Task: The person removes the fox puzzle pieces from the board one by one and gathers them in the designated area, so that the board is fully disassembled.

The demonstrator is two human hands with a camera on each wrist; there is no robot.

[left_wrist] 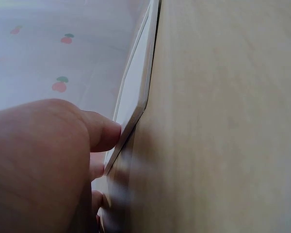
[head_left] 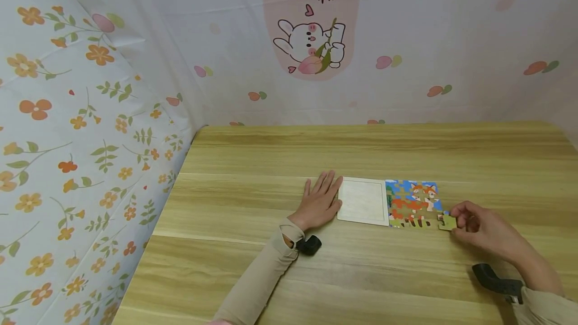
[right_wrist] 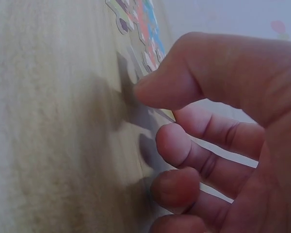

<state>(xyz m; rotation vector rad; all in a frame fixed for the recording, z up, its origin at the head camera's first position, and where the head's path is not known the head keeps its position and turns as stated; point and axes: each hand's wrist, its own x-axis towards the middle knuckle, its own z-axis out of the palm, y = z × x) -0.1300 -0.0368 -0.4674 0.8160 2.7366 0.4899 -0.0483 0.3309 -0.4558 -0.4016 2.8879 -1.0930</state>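
Note:
My left hand (head_left: 318, 203) lies flat with spread fingers at the left edge of a white puzzle frame (head_left: 363, 200); in the left wrist view its thumb (left_wrist: 105, 131) touches the frame's edge. Right of the frame, and against it, lies a mostly assembled fox jigsaw puzzle (head_left: 408, 202) in blue, orange and green. At the puzzle's lower right corner my right hand (head_left: 485, 227) pinches a green jigsaw piece (head_left: 448, 222) between thumb and fingers. The right wrist view shows this piece tilted a little above the table, largely hidden by the thumb (right_wrist: 160, 90).
The pieces sit on a wood-grain table (head_left: 352, 275). A white curtain (head_left: 217, 34) with a rabbit print hangs behind the table, and a flowered cloth (head_left: 90, 164) hangs at the left. Black wrist mounts (head_left: 309, 246) are strapped to both forearms.

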